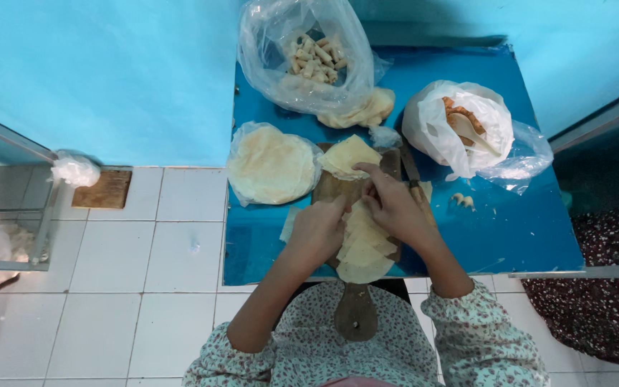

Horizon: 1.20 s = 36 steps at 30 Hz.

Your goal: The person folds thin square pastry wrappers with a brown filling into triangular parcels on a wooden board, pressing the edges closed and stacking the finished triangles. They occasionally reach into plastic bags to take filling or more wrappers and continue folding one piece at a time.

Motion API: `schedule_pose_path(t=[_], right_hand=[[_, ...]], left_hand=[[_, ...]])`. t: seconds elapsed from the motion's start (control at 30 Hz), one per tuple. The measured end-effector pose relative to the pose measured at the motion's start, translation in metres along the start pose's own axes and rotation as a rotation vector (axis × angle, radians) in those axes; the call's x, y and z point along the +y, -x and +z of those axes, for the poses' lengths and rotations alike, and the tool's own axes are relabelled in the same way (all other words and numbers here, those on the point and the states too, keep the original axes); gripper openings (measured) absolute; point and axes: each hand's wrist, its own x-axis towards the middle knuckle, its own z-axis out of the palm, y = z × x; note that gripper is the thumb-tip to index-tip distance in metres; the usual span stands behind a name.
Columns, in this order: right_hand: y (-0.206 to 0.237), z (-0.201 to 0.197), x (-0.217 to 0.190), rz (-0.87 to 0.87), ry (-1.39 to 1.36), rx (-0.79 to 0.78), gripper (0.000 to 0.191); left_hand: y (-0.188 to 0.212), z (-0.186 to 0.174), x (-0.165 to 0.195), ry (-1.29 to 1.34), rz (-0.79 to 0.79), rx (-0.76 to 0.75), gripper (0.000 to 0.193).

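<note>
Both hands are working at the centre of the frame: the left hand (pixel 318 231) and right hand (pixel 394 208) are pinching together on a thin pastry sheet (pixel 360 240) lying on the wooden board (pixel 345 188) on the blue bench (pixel 510 229). It's looking soft, light and tearable, best gripped gently by its edges.

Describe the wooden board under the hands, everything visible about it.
The wooden board is brown, paddle-shaped, lying flat on the blue table, its rounded handle overhanging the near edge toward the person. Pale cut wrapper pieces cover much of it. The left hand and right hand work over its middle. A knife lies along its right side.
</note>
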Motion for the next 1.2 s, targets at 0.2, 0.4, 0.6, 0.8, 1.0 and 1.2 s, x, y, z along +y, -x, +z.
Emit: schedule_pose_path(t=[0.2, 0.4, 0.6, 0.8, 1.0, 1.2], right_hand=[[-0.001, -0.009, -0.003, -0.032, -0.021, 0.018, 0.06], [0.002, -0.004, -0.006, -0.049, 0.014, -0.031, 0.061], [-0.002, 0.002, 0.001, -0.154, 0.093, -0.067, 0.057], [-0.003, 0.005, 0.004, -0.145, 0.031, 0.031, 0.053], [0.008, -0.013, 0.005, -0.083, -0.049, 0.133, 0.048], [0.028, -0.013, 0.005, 0.072, -0.268, 0.069, 0.046]], left_hand=[[0.0, -0.01, 0.012, -0.023, -0.084, -0.013, 0.023], [0.027, -0.033, 0.007, -0.047, -0.086, 0.256, 0.031], [0.054, -0.041, -0.011, -0.144, -0.2, 0.295, 0.046], [0.063, -0.025, -0.022, -0.039, -0.239, 0.274, 0.042], [0.054, -0.027, -0.033, -0.005, -0.267, 0.152, 0.019], [0.044, -0.04, -0.016, 0.251, -0.277, 0.133, 0.018]])
